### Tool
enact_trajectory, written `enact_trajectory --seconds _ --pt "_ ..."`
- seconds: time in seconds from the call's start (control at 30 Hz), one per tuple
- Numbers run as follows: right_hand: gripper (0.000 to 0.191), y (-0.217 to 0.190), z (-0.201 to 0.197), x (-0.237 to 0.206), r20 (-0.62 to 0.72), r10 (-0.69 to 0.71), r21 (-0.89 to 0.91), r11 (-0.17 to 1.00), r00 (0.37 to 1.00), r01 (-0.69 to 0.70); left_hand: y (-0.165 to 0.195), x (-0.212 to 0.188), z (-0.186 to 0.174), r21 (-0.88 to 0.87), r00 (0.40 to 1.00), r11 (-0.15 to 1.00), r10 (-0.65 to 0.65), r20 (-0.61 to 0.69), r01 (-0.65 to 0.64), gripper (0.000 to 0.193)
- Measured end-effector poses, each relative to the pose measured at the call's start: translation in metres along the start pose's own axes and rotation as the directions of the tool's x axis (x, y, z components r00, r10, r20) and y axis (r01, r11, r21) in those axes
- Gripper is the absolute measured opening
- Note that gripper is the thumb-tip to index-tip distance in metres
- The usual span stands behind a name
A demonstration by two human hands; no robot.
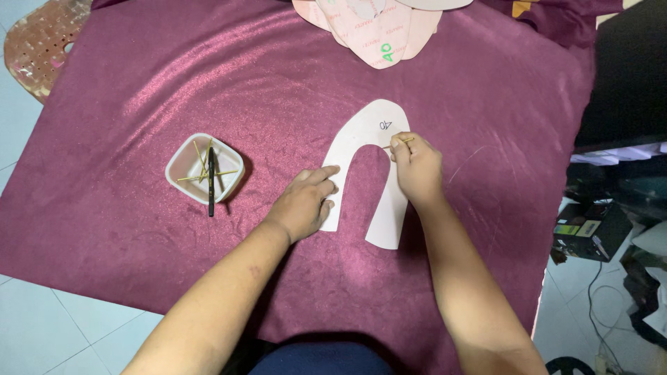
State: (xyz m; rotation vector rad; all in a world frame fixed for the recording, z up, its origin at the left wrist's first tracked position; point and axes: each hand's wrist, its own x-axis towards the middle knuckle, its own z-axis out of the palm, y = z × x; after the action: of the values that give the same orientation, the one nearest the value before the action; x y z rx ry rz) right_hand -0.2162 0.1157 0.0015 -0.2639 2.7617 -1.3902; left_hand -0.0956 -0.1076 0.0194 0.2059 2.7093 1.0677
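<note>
Maroon velvet cloth [208, 83] covers the surface; on it lies a pale U-shaped pattern piece [368, 139]. The left hand [304, 205] presses its left leg flat, fingers spread. The right hand [417, 167] pinches a thin yellow stick [399, 143] at the inner curve, seemingly tracing the outline; the next stroke needs the piece held firm

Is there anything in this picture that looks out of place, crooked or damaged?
Little stands out. A black pen rests tilted in the small dish, its tip overhanging the rim onto the maroon cloth. The U-shaped template lies flat.
</note>
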Motion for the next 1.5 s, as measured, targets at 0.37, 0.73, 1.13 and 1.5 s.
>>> enact_trajectory --seconds 0.37,0.73,1.13,1.5 --pt "0.018 -0.007 0.002 -0.003 -0.021 -0.029 -0.145 0.989 0.999 0.026 -0.004 -0.001 0.0 0.022 1.0 1.0 0.005 0.008 -0.005 0.02" --pt "0.02 -0.011 0.015 0.005 0.014 0.047 -0.058 0.997 0.999 -0.046 -0.012 -0.003 0.005 -0.003 0.998 0.999 0.048 -0.04 -0.049 0.019" --pt "0.019 -0.028 0.028 -0.001 0.072 -0.053 -0.001 0.999 0.996 0.054 -0.013 -0.005 0.005 0.021 0.999 0.999 0.039 -0.021 -0.039 0.021" --pt "0.018 -0.031 0.032 -0.03 0.154 -0.156 0.022 0.988 0.976 0.155 -0.014 -0.007 0.009 0.011 0.998 0.999 0.052 -0.034 -0.051 0.022"
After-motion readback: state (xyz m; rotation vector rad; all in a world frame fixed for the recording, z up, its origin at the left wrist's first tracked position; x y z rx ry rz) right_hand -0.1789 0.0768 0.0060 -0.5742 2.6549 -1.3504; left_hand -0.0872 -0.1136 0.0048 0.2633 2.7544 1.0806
